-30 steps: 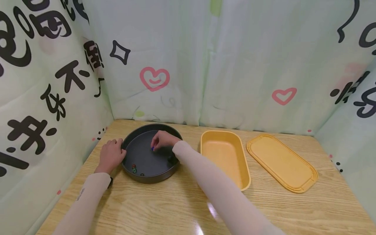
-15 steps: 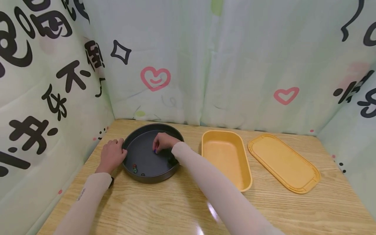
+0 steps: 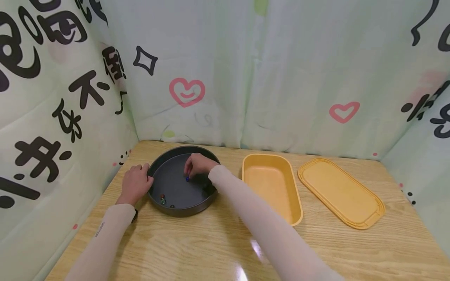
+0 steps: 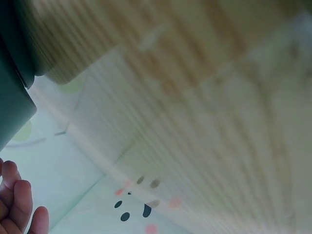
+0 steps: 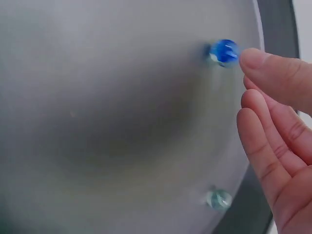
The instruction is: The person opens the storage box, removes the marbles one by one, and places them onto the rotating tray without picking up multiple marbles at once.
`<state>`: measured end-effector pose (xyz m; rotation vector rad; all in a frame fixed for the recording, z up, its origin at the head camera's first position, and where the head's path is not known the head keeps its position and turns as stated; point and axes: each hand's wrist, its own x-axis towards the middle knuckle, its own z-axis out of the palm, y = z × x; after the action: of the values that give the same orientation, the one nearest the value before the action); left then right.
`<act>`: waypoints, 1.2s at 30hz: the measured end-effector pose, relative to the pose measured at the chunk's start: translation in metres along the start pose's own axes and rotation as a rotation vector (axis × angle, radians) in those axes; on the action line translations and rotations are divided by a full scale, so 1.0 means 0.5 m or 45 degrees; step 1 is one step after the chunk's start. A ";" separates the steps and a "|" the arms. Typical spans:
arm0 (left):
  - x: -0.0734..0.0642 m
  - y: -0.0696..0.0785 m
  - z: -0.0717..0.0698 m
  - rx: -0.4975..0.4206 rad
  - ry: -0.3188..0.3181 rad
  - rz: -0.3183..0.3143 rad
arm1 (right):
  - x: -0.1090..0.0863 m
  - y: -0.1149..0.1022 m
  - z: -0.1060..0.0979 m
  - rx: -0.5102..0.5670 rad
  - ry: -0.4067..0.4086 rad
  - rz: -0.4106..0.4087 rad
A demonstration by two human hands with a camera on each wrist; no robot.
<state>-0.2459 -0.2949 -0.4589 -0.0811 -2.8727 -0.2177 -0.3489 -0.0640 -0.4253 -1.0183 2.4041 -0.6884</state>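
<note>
My left hand (image 3: 135, 183) grips the left rim of a round dark pan (image 3: 163, 171), thumb over the edge; in the left wrist view its curled fingertips (image 4: 19, 202) show at the lower left, beside the pan's dark wall. My right hand (image 3: 198, 166) reaches into the pan and pinches a small blue marble (image 5: 225, 51) at its fingertips, close over the pan floor. The thumb (image 5: 273, 70) lies against the marble, and the forefinger is mostly hidden behind it. A clear greenish marble (image 5: 218, 199) lies near the wall. A reddish marble (image 3: 163, 196) and a green one (image 3: 163, 201) sit at the near left.
Right of the pan stands a yellow rectangular container (image 3: 272, 187), partly behind the right sleeve (image 3: 267, 222). Farther right, a yellow lid (image 3: 341, 193) lies flat on the wooden table (image 3: 186, 249). Printed curtains (image 3: 225, 78) stand around the back and sides.
The right hand has shifted slightly right over the pan, with the blue marble still at its fingertips. The left hand stays on the rim. The head view has tilted a little.
</note>
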 end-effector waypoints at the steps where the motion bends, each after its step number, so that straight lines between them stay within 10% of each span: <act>1: 0.000 0.000 0.000 -0.002 0.003 0.000 | -0.004 -0.002 -0.006 0.006 0.009 -0.004; 20: 0.001 0.004 -0.005 -0.006 -0.006 0.007 | -0.199 -0.032 -0.163 0.002 0.065 -0.269; 36: 0.001 0.005 -0.005 0.005 -0.012 0.012 | -0.388 0.055 -0.158 -0.105 -0.047 -0.291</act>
<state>-0.2455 -0.2926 -0.4560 -0.0948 -2.8814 -0.2107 -0.2849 0.1192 -0.3416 -1.3428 2.3229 -0.6442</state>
